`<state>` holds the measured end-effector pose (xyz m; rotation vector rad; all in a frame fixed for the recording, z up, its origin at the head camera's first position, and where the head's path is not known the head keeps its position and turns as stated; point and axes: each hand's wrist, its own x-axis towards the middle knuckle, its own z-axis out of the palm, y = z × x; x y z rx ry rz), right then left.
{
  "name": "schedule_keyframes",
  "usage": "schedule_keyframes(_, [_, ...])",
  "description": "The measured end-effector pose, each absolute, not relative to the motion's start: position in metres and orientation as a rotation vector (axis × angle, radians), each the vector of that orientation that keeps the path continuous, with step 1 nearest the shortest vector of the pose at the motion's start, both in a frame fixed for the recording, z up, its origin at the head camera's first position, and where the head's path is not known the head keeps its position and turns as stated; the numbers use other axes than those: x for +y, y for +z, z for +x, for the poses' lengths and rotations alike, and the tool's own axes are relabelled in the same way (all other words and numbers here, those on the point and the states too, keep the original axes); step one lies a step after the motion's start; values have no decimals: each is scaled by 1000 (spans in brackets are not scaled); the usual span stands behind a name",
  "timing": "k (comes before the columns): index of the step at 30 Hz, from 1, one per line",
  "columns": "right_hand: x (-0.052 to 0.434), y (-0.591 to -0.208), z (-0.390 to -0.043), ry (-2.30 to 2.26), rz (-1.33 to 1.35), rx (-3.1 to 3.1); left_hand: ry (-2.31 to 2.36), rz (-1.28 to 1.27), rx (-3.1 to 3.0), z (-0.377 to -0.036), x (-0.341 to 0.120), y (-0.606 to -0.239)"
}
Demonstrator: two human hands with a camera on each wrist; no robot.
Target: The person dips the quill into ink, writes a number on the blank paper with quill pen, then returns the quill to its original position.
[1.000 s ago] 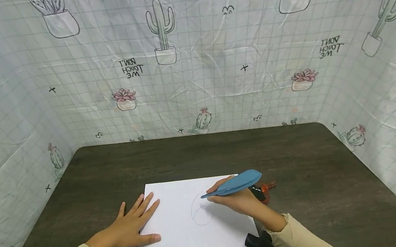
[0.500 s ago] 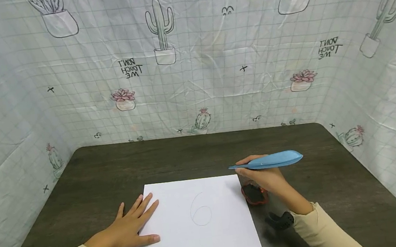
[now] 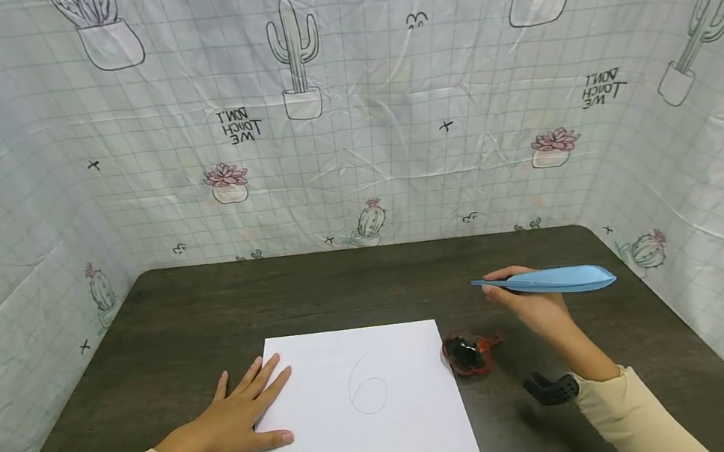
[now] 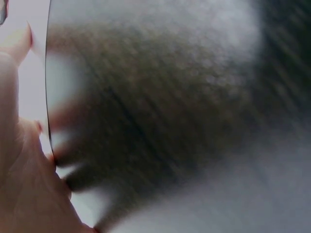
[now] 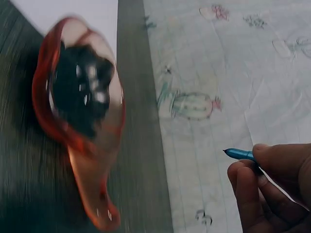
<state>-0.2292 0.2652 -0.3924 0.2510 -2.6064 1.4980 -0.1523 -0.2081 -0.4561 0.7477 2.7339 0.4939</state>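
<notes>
A blue feather-shaped pen (image 3: 561, 280) is pinched between the thumb and fingers of my right hand (image 3: 538, 313), raised off the table to the right of the paper. In the right wrist view, its dark writing tip (image 5: 233, 153) points away from the fingertips. My left hand (image 3: 242, 420) lies flat with fingers spread over the left edge of the white paper sheet (image 3: 427, 421). A thin pencil-like line on the sheet forms a figure 6 (image 3: 371, 411). Touching or close beside the sheet's right edge sits a glossy, translucent red spoon-shaped dish (image 5: 43, 104) with dark contents.
The dark wooden table (image 3: 316, 292) stretches behind and to both sides of the paper. A white grid-patterned cloth (image 3: 383, 118) with printed cacti hangs around its back and sides. Black wrist devices (image 3: 550, 388) sit under both forearms.
My right hand has lifted the feather pen off the paper and carried it right, past the red dish, uncovering the drawn 6. My left hand has stayed in place.
</notes>
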Motion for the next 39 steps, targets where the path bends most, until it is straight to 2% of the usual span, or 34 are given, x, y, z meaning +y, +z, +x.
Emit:
schedule_keyframes(14, [304, -396, -230, 1371, 158, -2622, 504, 753, 2726, -151, -205, -453])
schedule_keyframes(24, [314, -404, -232, 1305, 176, -2589, 525, 773, 2741, -152, -207, -457])
schedule_keyframes(34, [319, -411, -233, 1290, 306, -2463, 517, 754, 2724, -149, -205, -451])
schedule_keyframes(39, [308, -401, -222, 1216, 397, -2348, 499, 744, 2725, -149, -205, -450])
